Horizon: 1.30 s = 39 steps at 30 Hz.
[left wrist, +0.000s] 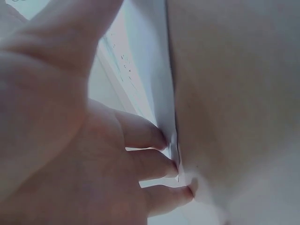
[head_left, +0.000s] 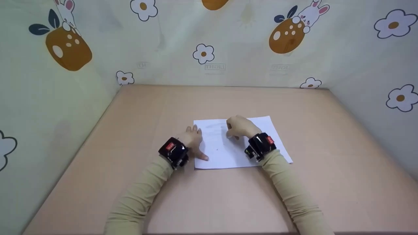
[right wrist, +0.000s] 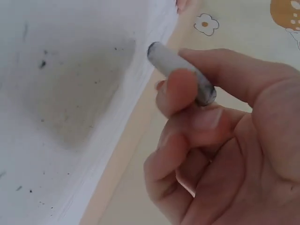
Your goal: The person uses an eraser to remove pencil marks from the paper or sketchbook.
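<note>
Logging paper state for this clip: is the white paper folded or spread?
Spread: in the head view, the white paper lies open on the tabletop, no fold showing, left hand on its left edge.

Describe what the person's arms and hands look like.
Loose, wrinkled, yellowish-khaki long sleeves cover both arms. Each wrist wears a glossy black device with a small red label. The left hand and right hand are bare, without gloves.

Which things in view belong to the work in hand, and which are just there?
In the work:
white paper, left grip at its left edge
whitish stick with dark-smudged ends, pinched in the right grip

Just there:
tan tabletop
patterned wall covering
black wrist cameras
</note>
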Motion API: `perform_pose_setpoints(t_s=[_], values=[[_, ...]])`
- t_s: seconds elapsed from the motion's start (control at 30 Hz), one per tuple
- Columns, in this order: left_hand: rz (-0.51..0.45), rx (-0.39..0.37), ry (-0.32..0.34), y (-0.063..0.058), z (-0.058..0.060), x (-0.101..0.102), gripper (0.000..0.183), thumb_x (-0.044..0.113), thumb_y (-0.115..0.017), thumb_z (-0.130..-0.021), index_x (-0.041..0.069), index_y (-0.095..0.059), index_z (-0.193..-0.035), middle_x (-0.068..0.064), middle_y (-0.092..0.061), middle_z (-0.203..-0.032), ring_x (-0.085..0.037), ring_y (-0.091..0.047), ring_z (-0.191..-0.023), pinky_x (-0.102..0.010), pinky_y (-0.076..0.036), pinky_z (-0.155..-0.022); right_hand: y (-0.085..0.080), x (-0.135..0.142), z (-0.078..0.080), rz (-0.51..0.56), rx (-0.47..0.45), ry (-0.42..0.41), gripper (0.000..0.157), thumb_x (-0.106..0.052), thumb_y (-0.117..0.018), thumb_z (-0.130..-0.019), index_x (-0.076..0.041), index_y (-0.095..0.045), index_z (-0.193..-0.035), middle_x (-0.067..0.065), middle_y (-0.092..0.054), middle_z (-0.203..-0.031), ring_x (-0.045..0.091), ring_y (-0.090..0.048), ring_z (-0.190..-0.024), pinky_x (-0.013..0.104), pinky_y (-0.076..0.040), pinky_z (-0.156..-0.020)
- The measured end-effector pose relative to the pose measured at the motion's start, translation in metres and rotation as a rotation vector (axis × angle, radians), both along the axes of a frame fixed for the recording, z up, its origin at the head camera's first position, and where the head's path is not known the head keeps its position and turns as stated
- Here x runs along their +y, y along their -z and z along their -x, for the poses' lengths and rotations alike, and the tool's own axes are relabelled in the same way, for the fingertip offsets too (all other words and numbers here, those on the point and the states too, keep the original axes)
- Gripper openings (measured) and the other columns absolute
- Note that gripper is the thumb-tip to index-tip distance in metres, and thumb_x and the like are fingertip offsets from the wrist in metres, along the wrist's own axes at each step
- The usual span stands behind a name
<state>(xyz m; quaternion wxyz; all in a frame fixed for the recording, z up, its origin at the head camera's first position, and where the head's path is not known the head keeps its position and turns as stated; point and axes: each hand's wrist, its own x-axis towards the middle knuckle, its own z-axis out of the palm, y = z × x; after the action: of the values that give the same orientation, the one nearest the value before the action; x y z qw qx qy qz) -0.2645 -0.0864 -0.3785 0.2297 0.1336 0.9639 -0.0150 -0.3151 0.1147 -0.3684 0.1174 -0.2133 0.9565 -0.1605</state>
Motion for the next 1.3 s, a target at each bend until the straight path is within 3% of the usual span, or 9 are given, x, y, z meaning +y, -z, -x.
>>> perform_pose_setpoints(t_s=[0.27,0.33,0.47,0.57,0.73,0.83,1.07,1.13,1.3], values=[[-0.022,-0.011,-0.012,-0.001,-0.001,-0.001,0.123,0.063,-0.071,-0.07,-0.005,-0.007,-0.15,-0.026,0.0,-0.157,-0.043,-0.004,-0.146,-0.052,-0.011,-0.122,-0.007,0.016,0.0,-0.233,0.0,0.232,0.015,-0.01,-0.066,-0.069,-0.011,-0.056,-0.058,-0.002,-0.053,-0.048,0.013,-0.05,-0.049,0.027,-0.04,-0.046],[-0.027,-0.019,-0.017,0.0,-0.001,-0.002,0.123,0.063,-0.071,-0.07,-0.004,-0.006,-0.15,-0.026,0.001,-0.157,-0.043,-0.003,-0.146,-0.053,-0.01,-0.121,-0.006,0.016,0.0,-0.215,0.006,0.221,0.014,-0.011,-0.066,-0.07,-0.011,-0.057,-0.059,-0.002,-0.053,-0.048,0.014,-0.051,-0.049,0.026,-0.04,-0.046],[-0.017,-0.023,-0.018,0.0,-0.001,-0.003,0.123,0.063,-0.07,-0.07,-0.004,-0.006,-0.15,-0.026,0.001,-0.157,-0.043,-0.003,-0.146,-0.053,-0.01,-0.121,0.004,0.008,0.004,-0.027,-0.001,0.081,0.012,-0.015,-0.068,-0.076,-0.007,-0.061,-0.071,-0.003,-0.055,-0.049,0.011,-0.05,-0.049,0.021,-0.039,-0.049],[-0.016,-0.018,-0.015,0.0,-0.001,-0.003,0.123,0.064,-0.07,-0.07,-0.004,-0.006,-0.15,-0.026,0.001,-0.157,-0.043,-0.004,-0.147,-0.053,-0.011,-0.121,0.01,0.003,0.006,0.053,-0.007,0.047,0.014,-0.016,-0.069,-0.078,-0.005,-0.062,-0.075,-0.004,-0.054,-0.051,0.009,-0.049,-0.048,0.019,-0.038,-0.051],[-0.022,0.002,0.002,-0.001,-0.001,-0.002,0.123,0.064,-0.07,-0.07,-0.005,-0.008,-0.15,-0.027,-0.001,-0.157,-0.044,-0.005,-0.146,-0.052,-0.011,-0.121,0.004,0.007,0.006,-0.133,0.044,0.195,0.013,-0.012,-0.067,-0.072,-0.009,-0.057,-0.065,-0.003,-0.052,-0.052,0.012,-0.049,-0.051,0.025,-0.04,-0.048],[-0.022,0.001,-0.004,-0.001,-0.001,-0.002,0.123,0.064,-0.07,-0.07,-0.005,-0.007,-0.15,-0.027,-0.001,-0.157,-0.044,-0.005,-0.146,-0.053,-0.011,-0.121,0.0,0.011,0.005,-0.234,0.058,0.243,0.011,-0.011,-0.064,-0.07,-0.011,-0.057,-0.061,-0.002,-0.053,-0.051,0.014,-0.051,-0.051,0.028,-0.041,-0.047],[0.036,-0.031,-0.003,0.0,0.001,-0.001,0.123,0.064,-0.068,-0.072,-0.005,-0.004,-0.15,-0.027,0.003,-0.157,-0.043,-0.001,-0.146,-0.05,-0.009,-0.122,0.006,0.005,0.004,0.033,0.041,0.084,0.01,-0.012,-0.064,-0.075,-0.006,-0.059,-0.068,-0.001,-0.056,-0.048,0.012,-0.052,-0.047,0.022,-0.039,-0.048],[0.029,-0.024,-0.01,0.0,0.0,-0.001,0.123,0.064,-0.069,-0.071,-0.005,-0.004,-0.15,-0.027,0.002,-0.157,-0.043,-0.002,-0.146,-0.051,-0.01,-0.122,0.005,0.003,0.004,0.0,0.06,0.099,0.01,-0.012,-0.064,-0.074,-0.006,-0.058,-0.068,0.0,-0.058,-0.05,0.013,-0.053,-0.049,0.023,-0.041,-0.048],[0.007,-0.013,-0.015,0.0,0.001,0.0,0.123,0.064,-0.069,-0.071,-0.004,-0.005,-0.15,-0.026,0.001,-0.157,-0.042,-0.003,-0.147,-0.054,-0.011,-0.121,0.001,0.007,0.004,-0.224,0.112,0.26,0.007,-0.009,-0.062,-0.069,-0.008,-0.057,-0.064,0.003,-0.059,-0.06,0.018,-0.054,-0.057,0.032,-0.047,-0.049]])
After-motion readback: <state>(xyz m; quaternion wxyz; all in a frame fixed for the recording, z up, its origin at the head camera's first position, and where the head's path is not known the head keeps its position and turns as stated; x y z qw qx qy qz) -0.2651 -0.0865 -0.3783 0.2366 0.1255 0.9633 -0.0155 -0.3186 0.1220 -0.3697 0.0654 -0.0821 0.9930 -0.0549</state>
